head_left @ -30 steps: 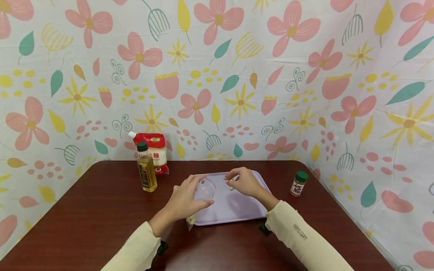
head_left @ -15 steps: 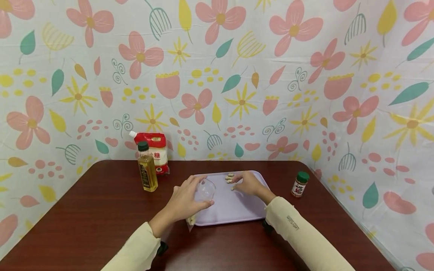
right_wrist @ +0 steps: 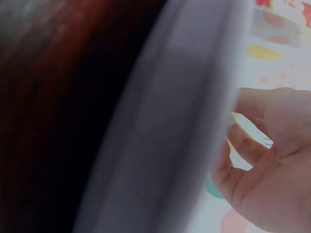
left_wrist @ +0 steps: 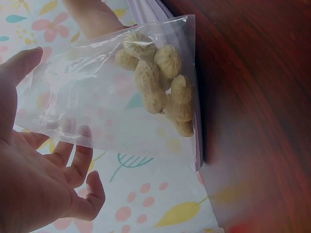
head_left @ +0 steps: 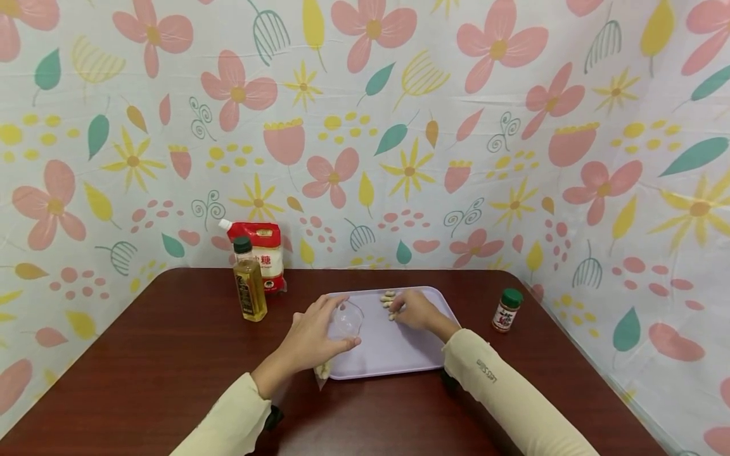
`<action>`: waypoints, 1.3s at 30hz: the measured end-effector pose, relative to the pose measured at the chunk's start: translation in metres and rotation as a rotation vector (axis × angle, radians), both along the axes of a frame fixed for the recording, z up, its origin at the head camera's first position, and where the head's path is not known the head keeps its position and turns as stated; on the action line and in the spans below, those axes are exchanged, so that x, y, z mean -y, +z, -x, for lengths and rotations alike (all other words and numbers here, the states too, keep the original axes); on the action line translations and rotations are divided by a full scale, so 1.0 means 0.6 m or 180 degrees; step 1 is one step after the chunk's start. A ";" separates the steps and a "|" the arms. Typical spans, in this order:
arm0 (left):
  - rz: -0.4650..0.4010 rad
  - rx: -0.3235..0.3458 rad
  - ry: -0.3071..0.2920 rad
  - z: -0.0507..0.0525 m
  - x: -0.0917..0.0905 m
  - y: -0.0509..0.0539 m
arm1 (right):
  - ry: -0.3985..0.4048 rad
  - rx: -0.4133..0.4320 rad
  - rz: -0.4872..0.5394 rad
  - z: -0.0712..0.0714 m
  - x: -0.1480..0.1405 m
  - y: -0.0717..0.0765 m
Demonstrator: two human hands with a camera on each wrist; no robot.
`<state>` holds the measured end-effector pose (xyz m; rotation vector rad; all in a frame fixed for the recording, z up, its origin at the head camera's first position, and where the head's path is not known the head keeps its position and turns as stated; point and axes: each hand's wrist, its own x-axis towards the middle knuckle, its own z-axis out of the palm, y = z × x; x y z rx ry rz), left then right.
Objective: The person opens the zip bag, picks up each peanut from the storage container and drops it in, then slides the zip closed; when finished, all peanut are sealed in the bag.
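My left hand [head_left: 316, 332] holds a clear plastic bag [left_wrist: 97, 92] by its spread mouth, the thumb on one side and the fingers on the other. Several unshelled peanuts [left_wrist: 150, 87] are bunched at the far end of the bag. Over the lilac tray [head_left: 371, 348], my right hand [head_left: 419, 309] has its fingers bent down at a few loose peanuts [head_left: 388, 295]. Its fingertips are beside or on the nearest peanut; whether they pinch it I cannot tell. In the right wrist view the tray's rim hides those fingertips.
To the left stand an oil bottle [head_left: 249, 282] with a dark green cap and a red-and-white sugar pouch [head_left: 268, 253]. A green-lidded spice jar [head_left: 505, 310] is right of the tray, on the dark wooden table [head_left: 171, 354]. Floral cloth [head_left: 342, 126] hangs behind.
My right hand has drawn back slightly from the far peanuts, uncovering them, and its fingers have lowered onto the nearer one. The left hand and bag have stayed in place.
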<state>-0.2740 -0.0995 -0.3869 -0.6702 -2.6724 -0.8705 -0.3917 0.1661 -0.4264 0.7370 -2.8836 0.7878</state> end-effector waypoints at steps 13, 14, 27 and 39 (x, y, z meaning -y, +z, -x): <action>-0.0009 -0.0001 0.0003 0.001 -0.002 0.001 | -0.0095 -0.0139 0.0085 -0.021 0.006 0.021; -0.0010 -0.0004 0.0011 0.001 -0.002 0.001 | -0.0103 -0.0129 0.0115 -0.025 0.008 0.026; -0.0029 -0.0010 0.0057 -0.001 -0.001 0.001 | -0.0073 -0.0337 0.0703 -0.093 0.049 0.089; -0.0046 0.0020 0.0036 -0.001 -0.004 0.001 | 0.0229 -0.0420 0.1043 -0.165 0.094 0.144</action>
